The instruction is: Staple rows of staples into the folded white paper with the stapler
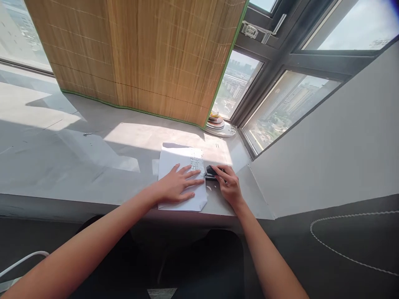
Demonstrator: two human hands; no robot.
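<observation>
White paper (174,160) lies on the window ledge near its front edge, its lower right corner creased. Many small staple-like marks (196,160) cover the upper right part of the sheet. Fingers spread, my left hand (181,184) rests flat on the paper. To the right, my right hand (229,182) is closed around a black stapler (211,171), whose front end meets the paper's right edge. Part of the stapler is hidden under my fingers.
A bamboo blind (140,58) with green edging hangs down behind the ledge (62,166). Stacked plates (221,126) stand in the corner by the window. A white wall (327,137) bounds the right side, where a beaded cord (330,247) hangs.
</observation>
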